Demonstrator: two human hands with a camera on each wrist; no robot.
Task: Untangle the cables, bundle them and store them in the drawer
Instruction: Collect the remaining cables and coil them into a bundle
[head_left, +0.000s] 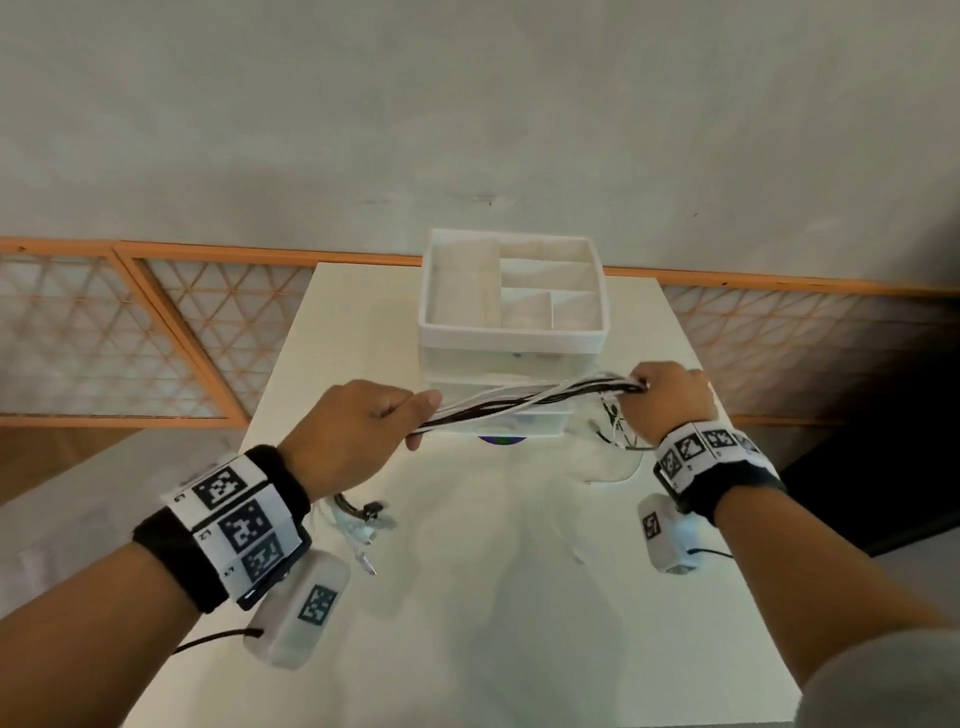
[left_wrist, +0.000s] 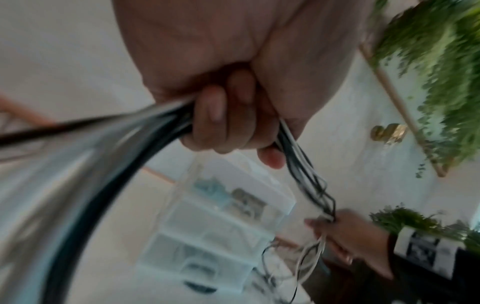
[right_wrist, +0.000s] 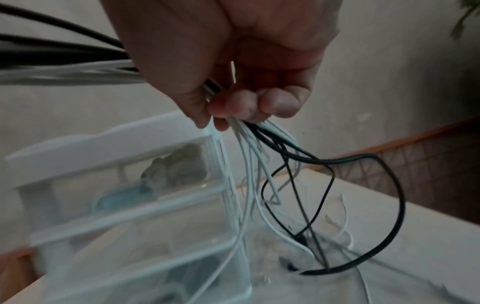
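A bundle of black and white cables (head_left: 524, 402) stretches above the table between both hands. My left hand (head_left: 363, 426) grips one end, fingers curled round the strands (left_wrist: 298, 148). My right hand (head_left: 670, 392) grips the other end, and loose black and white cable ends (right_wrist: 298, 185) hang from it down to the table. More cable ends and plugs (head_left: 358, 519) dangle below my left wrist. Behind the bundle stands a clear plastic drawer unit (head_left: 509, 358) with its drawers closed; its lower drawers (right_wrist: 145, 236) show in the right wrist view.
A white divided tray (head_left: 511, 291) tops the drawer unit. The white table (head_left: 493, 597) ends at the near and right edges. An orange-framed lattice rail (head_left: 156, 338) runs behind. Green plants (left_wrist: 441, 61) hang on the wall in the left wrist view.
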